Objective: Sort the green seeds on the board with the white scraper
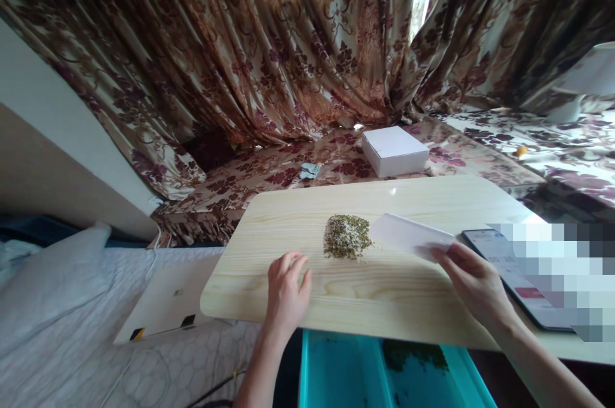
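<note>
A small heap of green and pale grains [346,237] lies in the middle of a light wooden board [413,305]. My right hand [475,283] is closed on a white flat card [408,236], pinching its right end; the card's left edge touches the heap's right side. My left hand [287,289] rests on the board below and left of the heap, fingers loosely curled and slightly apart, holding nothing.
A phone [514,273] lies on the board's right part. A white box [394,150] sits behind the board on flowered cloth, with curtains [269,43] beyond. A teal bin [384,373] stands below the board's near edge. A bed with a flat white carton [163,302] lies left.
</note>
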Demonstrator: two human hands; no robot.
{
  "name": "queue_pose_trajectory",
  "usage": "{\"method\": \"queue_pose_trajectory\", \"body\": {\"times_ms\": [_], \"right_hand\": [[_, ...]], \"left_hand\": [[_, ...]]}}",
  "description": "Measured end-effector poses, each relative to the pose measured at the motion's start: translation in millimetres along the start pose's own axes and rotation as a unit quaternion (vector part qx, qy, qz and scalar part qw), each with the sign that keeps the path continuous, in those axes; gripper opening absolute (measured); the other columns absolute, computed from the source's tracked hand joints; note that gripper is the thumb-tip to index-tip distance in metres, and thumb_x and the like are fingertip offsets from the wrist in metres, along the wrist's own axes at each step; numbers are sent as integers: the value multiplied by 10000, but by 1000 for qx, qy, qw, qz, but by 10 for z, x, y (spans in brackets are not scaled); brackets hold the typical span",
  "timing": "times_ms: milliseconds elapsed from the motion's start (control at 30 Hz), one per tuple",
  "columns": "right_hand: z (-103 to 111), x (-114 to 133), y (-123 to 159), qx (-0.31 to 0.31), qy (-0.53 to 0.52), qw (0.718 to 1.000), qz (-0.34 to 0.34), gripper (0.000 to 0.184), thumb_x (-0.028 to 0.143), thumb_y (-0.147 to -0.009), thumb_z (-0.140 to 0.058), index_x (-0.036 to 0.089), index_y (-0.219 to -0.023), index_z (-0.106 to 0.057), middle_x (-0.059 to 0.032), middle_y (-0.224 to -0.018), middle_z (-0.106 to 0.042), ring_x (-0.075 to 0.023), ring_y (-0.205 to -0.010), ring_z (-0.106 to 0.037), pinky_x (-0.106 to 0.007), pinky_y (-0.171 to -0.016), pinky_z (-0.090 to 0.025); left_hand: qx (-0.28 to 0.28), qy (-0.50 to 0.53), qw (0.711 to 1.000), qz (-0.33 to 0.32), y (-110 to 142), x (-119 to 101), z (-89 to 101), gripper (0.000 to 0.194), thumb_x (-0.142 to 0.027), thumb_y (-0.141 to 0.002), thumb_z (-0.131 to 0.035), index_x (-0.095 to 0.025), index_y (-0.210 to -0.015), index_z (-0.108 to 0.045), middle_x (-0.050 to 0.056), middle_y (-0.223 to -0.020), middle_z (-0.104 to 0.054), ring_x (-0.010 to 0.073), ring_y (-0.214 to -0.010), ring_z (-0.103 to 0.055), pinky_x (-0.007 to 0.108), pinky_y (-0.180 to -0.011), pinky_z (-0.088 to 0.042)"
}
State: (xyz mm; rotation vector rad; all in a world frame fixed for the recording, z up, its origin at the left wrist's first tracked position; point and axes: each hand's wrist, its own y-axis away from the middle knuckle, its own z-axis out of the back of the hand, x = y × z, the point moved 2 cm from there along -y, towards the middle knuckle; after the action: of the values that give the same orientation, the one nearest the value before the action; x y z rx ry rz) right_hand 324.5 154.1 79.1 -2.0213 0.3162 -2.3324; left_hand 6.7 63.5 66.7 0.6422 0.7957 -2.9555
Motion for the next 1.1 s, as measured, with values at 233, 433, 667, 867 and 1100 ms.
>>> {"method": "queue_pose_trajectory", "body": {"times_ms": [233, 433, 667, 867, 1100], "right_hand": [[-79, 40, -31, 90, 21, 996, -10, 315, 513, -648, -724, 227, -781, -729, -53, -795, -765, -238, -770, -711, -319, -728, -578], [-82, 61, -100, 97, 48, 994, -6, 279, 498, -647, -714, 227, -713, -703, -47, -750, -751, -229, -741, -699, -298, -684, -566], [-106, 0, -149, 94, 52, 994, 4, 307, 521, -646, -712, 220, -699, -676, -41, -690, -725, -206, -667, -672, -290, -618, -545], [-139, 82, -155, 121, 60, 990, 31, 313, 515, -690, -672, 202, -712, -680, -53, -692, -717, -204, -668, -661, -281, -598, -525], [-105, 116, -127, 99, 77, 992, 6, 161, 358, -691, -637, 209, -734, -683, -22, -669, -700, -173, -632, -635, -233, -564, -477]], "left_hand": [[-27, -33, 999, 21, 69, 259, -163, 215, -214, -864, -519, -219, -1034, -651, 69, -1062, -617, 241, -1025, -563, 439, -954, -426], [-28, -43, 998, 21, 86, 283, -178, 212, -224, -876, -513, -226, -1035, -653, 60, -1077, -625, 234, -1032, -561, 428, -972, -402], [-30, -51, 998, 32, 101, 260, -176, 212, -235, -882, -514, -232, -1037, -658, 65, -1094, -629, 240, -1034, -573, 453, -988, -371], [-29, -57, 997, 42, 111, 244, -178, 209, -244, -889, -508, -242, -1040, -652, 69, -1111, -633, 252, -1047, -578, 501, -1027, -309], [-25, -57, 997, 49, 114, 250, -186, 207, -243, -881, -505, -249, -1023, -656, 61, -1109, -636, 248, -1045, -580, 499, -1042, -303]]}}
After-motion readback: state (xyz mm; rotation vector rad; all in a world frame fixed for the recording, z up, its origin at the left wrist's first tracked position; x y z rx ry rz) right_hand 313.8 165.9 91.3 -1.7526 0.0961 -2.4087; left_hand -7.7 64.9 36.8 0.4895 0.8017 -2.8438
